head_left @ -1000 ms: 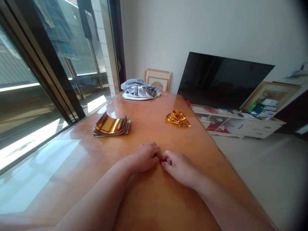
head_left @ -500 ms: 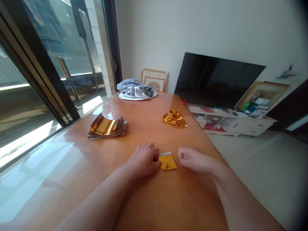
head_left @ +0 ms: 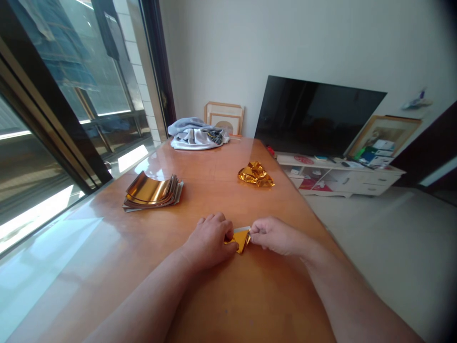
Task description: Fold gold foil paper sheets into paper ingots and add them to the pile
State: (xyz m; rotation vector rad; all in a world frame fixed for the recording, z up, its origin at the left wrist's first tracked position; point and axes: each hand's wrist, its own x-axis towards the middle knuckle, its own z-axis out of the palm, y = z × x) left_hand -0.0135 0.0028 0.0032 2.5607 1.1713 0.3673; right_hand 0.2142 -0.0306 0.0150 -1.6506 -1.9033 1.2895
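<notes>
A small folded piece of gold foil paper (head_left: 241, 239) lies on the wooden table (head_left: 221, 295) in front of me. My left hand (head_left: 209, 240) is curled, its fingertips pressed on the paper's left edge. My right hand (head_left: 274, 236) pinches the paper's right corner between thumb and fingers. A stack of curled gold foil sheets (head_left: 153, 191) sits further off to the left. A crumpled or folded gold foil piece (head_left: 255, 174) rests further away on the right side of the table.
A heap of grey and white cloth (head_left: 196, 134) lies at the table's far end, with picture frames (head_left: 224, 116) behind it. Sliding glass doors (head_left: 53, 119) run along the left. A dark TV (head_left: 317, 119) stands on a low white cabinet (head_left: 342, 174) to the right.
A second ago both hands were together over the paper. Then my right hand pulled away and showed the folded piece; now it is back, pinching the right corner. The view has drifted to the right.
</notes>
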